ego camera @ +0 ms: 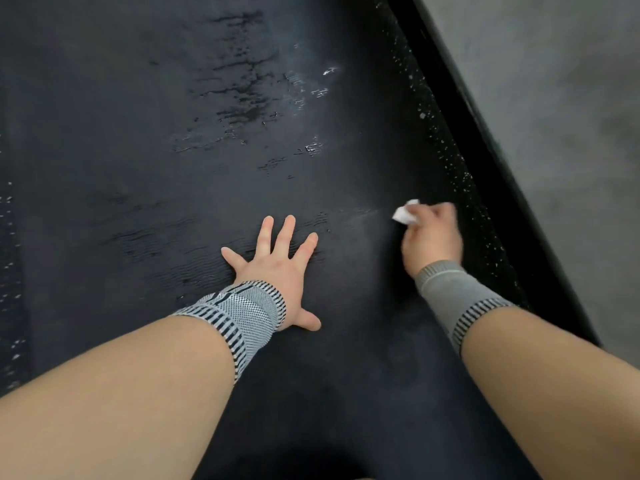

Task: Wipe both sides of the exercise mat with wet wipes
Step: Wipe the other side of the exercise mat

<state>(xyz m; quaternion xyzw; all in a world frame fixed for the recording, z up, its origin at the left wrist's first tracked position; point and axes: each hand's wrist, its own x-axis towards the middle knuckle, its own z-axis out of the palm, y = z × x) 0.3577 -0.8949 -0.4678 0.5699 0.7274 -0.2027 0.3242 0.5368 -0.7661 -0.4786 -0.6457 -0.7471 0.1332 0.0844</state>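
A dark exercise mat (145, 140) fills most of the head view, with wet streaks and shiny patches across its far middle. My left hand (277, 268) lies flat on the mat with fingers spread, pressing down near the centre. To its right, my right hand (433, 233) grips a small crumpled white wet wipe (405, 213) against the mat, close to the mat's right edge. The right hand is blurred. Both wrists wear grey knitted bands.
The mat's right border (460, 174) is speckled with white flecks. Beyond it runs a black strip (519, 188), then grey concrete floor (571, 116) at the right. More white flecks dot the mat's left edge (10, 271).
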